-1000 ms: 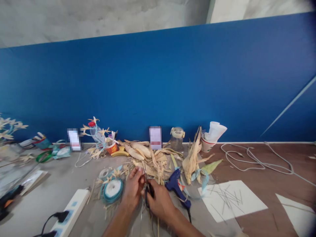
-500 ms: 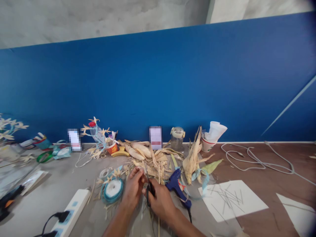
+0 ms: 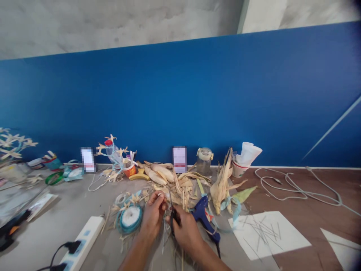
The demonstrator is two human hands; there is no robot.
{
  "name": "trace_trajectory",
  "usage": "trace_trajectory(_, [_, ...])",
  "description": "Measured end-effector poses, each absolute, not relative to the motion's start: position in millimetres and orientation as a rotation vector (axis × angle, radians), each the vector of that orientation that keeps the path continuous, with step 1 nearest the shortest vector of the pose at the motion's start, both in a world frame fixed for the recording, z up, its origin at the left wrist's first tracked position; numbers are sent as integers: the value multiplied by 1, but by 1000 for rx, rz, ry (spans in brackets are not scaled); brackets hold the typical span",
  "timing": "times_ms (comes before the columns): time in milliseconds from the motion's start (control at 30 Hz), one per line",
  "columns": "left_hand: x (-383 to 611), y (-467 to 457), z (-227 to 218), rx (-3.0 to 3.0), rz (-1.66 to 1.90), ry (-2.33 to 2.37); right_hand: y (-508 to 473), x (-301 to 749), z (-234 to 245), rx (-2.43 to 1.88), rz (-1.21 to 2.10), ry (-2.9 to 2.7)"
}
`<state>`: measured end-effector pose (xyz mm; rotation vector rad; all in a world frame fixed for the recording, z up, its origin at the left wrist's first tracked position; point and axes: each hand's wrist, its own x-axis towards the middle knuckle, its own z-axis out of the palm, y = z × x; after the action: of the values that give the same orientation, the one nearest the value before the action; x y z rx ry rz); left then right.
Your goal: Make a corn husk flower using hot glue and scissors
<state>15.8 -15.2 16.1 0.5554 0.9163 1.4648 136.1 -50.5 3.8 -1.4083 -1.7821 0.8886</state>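
My left hand (image 3: 153,212) is closed in a pinch, with a small pale bit showing at the fingertips. From it a thin wire-like stem (image 3: 163,235) hangs down toward me. Scissors (image 3: 172,221) with black handles are in my right hand (image 3: 184,227), their blades pointing away and up beside the left fingertips. Whether the blades touch the held piece I cannot tell. Just beyond both hands lies a heap of dry corn husks (image 3: 183,190). A blue ribbon spool (image 3: 130,219) sits left of my left hand, and a blue glue gun (image 3: 205,218) lies right of my right hand.
A white power strip (image 3: 84,241) lies at the front left. Thin wires rest on a white sheet (image 3: 270,246) at right. Along the blue partition (image 3: 180,94) stand a phone (image 3: 179,160), a jar (image 3: 204,160), a paper cup (image 3: 239,170) and a bottle with husk flowers (image 3: 113,154).
The scissors and my right hand have moved slightly away from my left fingertips. The whole view has shifted a little. Both hands keep their hold.
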Motion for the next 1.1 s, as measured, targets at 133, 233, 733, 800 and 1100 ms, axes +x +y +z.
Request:
trace_trajectory(133, [16,-13,13,559,1527,891,-51,136,4,-1364,922,-1753])
trace_trajectory(233, [16,-13,14,537,1529,863,-53,136,6,-1367,924,-1773])
trace_trajectory(733, [23,-20,22,543,1433,877,-55,136,10,-1466,872,-1890])
trace_trajectory(800, [23,-21,21,552,1415,878,-55,135,8,-1465,871,-1895])
trace_trajectory(1100, [19,-16,15,597,1452,976,-53,137,4,-1349,887,-1740])
